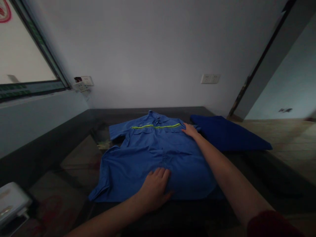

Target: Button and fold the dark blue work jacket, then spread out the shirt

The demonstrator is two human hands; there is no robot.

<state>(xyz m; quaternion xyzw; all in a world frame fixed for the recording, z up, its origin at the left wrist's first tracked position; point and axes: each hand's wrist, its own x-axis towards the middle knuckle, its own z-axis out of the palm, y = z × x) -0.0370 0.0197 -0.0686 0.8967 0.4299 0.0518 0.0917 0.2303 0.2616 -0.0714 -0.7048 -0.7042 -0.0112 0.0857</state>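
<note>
A blue short-sleeved work shirt [145, 154] with a yellow-green stripe across the chest lies spread front up on the dark table, its collar pointing away from me. The left side of its hem is rumpled and turned up. My left hand [155, 189] rests on the lower middle of the shirt, palm down with fingers stretched out. Up at the right shoulder, near the stripe's end, my right hand [190, 130] lies on the cloth with its fingers extended. The right sleeve is partly hidden behind that hand.
Folded darker blue cloth [227, 133] lies right of the shirt on the glossy black table [66, 154]. A white device [12, 204] stands at the near left. Behind are a wall with sockets [210, 78] and a window [27, 46] at left.
</note>
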